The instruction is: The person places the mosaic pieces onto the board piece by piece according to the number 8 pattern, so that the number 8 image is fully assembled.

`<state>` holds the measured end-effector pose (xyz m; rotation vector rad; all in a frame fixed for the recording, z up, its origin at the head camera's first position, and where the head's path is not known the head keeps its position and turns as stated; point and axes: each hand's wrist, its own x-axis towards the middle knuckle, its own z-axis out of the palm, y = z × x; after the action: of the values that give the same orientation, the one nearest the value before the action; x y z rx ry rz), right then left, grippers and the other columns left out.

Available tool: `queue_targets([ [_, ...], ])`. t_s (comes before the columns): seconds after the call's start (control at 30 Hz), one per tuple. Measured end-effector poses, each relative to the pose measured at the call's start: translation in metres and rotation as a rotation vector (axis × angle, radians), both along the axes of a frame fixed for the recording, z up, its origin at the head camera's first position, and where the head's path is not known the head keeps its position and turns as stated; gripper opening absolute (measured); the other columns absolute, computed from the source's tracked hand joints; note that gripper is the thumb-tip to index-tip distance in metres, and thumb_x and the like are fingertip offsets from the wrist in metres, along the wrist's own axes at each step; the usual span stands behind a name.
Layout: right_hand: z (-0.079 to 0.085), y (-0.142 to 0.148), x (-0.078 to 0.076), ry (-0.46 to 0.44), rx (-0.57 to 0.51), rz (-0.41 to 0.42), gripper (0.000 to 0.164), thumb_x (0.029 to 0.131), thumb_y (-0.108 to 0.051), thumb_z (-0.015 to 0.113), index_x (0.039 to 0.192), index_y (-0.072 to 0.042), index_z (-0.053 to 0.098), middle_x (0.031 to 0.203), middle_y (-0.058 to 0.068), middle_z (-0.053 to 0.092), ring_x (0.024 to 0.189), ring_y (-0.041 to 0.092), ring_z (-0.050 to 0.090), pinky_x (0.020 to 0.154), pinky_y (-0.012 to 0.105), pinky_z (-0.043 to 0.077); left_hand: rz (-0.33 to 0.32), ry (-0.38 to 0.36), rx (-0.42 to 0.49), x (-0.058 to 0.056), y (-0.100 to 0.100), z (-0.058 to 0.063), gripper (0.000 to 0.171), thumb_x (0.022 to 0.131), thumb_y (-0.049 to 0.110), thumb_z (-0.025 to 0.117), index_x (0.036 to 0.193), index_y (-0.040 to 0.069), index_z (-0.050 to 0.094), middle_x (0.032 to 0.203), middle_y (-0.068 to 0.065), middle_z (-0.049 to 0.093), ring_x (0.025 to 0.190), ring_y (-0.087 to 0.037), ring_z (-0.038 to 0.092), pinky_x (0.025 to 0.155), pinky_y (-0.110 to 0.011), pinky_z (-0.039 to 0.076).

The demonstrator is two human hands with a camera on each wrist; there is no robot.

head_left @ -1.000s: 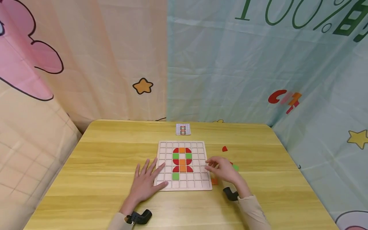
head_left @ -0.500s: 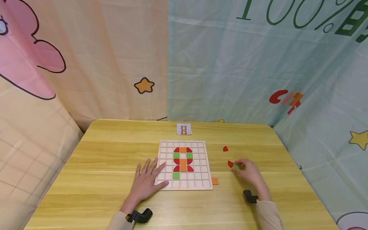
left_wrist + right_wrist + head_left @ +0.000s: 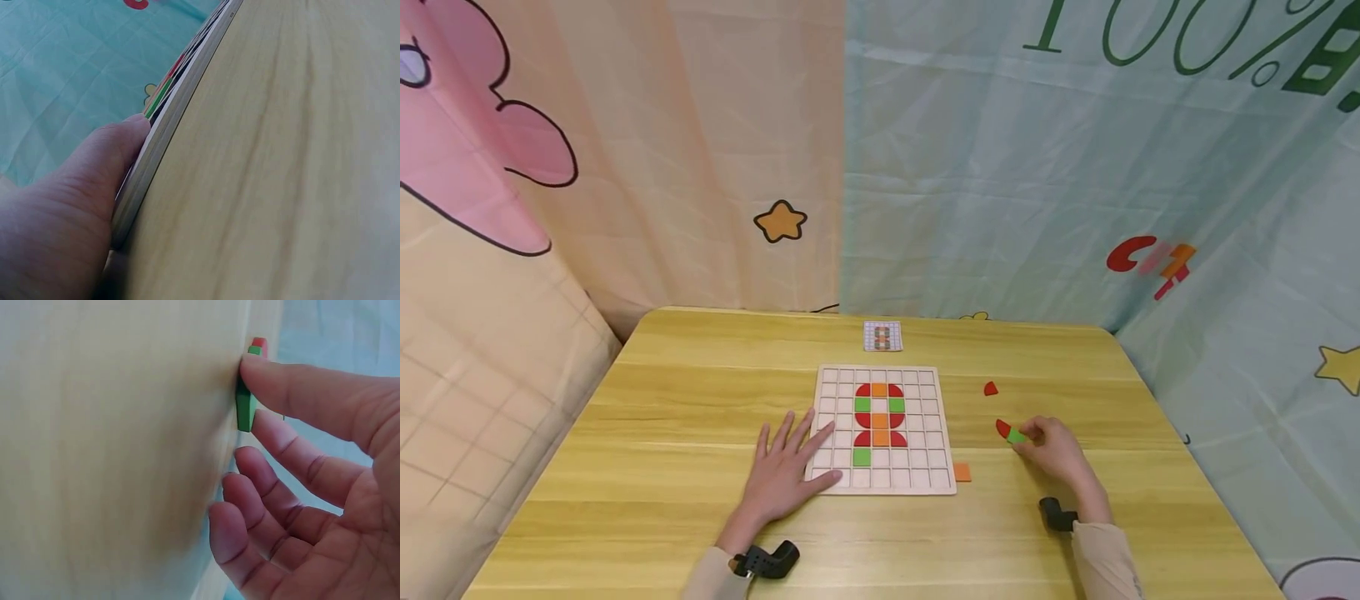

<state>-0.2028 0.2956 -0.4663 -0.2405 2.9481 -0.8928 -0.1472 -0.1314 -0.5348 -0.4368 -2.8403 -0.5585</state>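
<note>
A white gridded board (image 3: 917, 471) lies mid-table, with red rounded, orange square and green square tiles set in its central columns. My left hand (image 3: 786, 475) rests with spread, straight fingers on the board's left edge; in the left wrist view its thumb (image 3: 119, 147) lies over the rim. Right of the board, my right hand (image 3: 1054, 454) pinches a small green tile (image 3: 244, 409) between thumb and index finger, low over the table. The other right fingers are loosely curled. Beside the green tile, a red quarter-round tile (image 3: 1002, 427) lies at its upper left.
Another red quarter-round tile (image 3: 991, 388) lies farther back on the wooden table (image 3: 700, 358). An orange square tile (image 3: 962, 472) sits against the board's lower right edge. Behind the board is a small pattern card (image 3: 882, 337). Printed curtains (image 3: 962, 167) surround the table.
My right hand has moved right from the board's edge to the loose tiles and now pinches the green one. My left hand stays on the board.
</note>
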Motion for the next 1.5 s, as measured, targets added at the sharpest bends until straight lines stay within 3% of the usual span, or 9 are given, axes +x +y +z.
queue_targets([
  [0.27, 0.001, 0.001, 0.002, -0.106, -0.107, 0.012, 0.026, 0.075, -0.008, 0.078, 0.086, 0.001, 0.057, 0.078, 0.006, 0.053, 0.069, 0.018, 0.048, 0.06, 0.027, 0.041, -0.01, 0.005, 0.007, 0.0, 0.0, 0.002, 0.074, 0.085, 0.069, 0.049, 0.146, 0.027, 0.04, 0.154, -0.01, 0.024, 0.14, -0.038, 0.013, 0.108, -0.061, 0.0],
  [0.53, 0.002, -0.001, 0.002, -0.149, -0.128, 0.018, 0.029, 0.071, -0.007, 0.082, 0.083, -0.001, 0.057, 0.076, 0.004, 0.054, 0.068, 0.018, 0.049, 0.06, 0.028, 0.042, -0.003, -0.016, 0.0, 0.0, -0.001, 0.003, 0.075, 0.085, 0.07, 0.047, 0.147, 0.03, 0.038, 0.155, -0.007, 0.022, 0.141, -0.036, 0.011, 0.108, -0.059, -0.003],
  [0.8, 0.002, -0.009, 0.002, -0.131, -0.183, 0.092, 0.023, 0.078, -0.012, 0.078, 0.085, -0.002, 0.059, 0.076, 0.003, 0.056, 0.069, 0.017, 0.05, 0.06, 0.026, 0.042, 0.0, 0.007, 0.004, 0.0, 0.0, 0.002, 0.074, 0.084, 0.07, 0.048, 0.146, 0.029, 0.04, 0.154, -0.008, 0.025, 0.14, -0.037, 0.013, 0.108, -0.06, -0.001],
  [1.07, 0.001, -0.053, -0.004, -0.081, -0.251, 0.178, 0.017, 0.081, -0.01, 0.075, 0.085, -0.003, 0.06, 0.076, 0.001, 0.058, 0.066, 0.015, 0.053, 0.055, 0.024, 0.046, 0.012, -0.032, 0.004, 0.0, 0.0, 0.003, 0.074, 0.085, 0.07, 0.046, 0.147, 0.031, 0.037, 0.155, -0.005, 0.021, 0.141, -0.035, 0.01, 0.109, -0.058, -0.003],
  [1.5, 0.0, -0.133, -0.014, -0.179, -0.26, 0.331, 0.015, 0.08, -0.01, 0.076, 0.085, -0.009, 0.062, 0.076, 0.0, 0.057, 0.071, 0.017, 0.052, 0.063, 0.026, 0.045, 0.011, -0.006, 0.006, 0.0, 0.001, 0.003, 0.074, 0.084, 0.068, 0.05, 0.145, 0.028, 0.041, 0.154, -0.008, 0.025, 0.14, -0.037, 0.013, 0.108, -0.06, 0.0],
])
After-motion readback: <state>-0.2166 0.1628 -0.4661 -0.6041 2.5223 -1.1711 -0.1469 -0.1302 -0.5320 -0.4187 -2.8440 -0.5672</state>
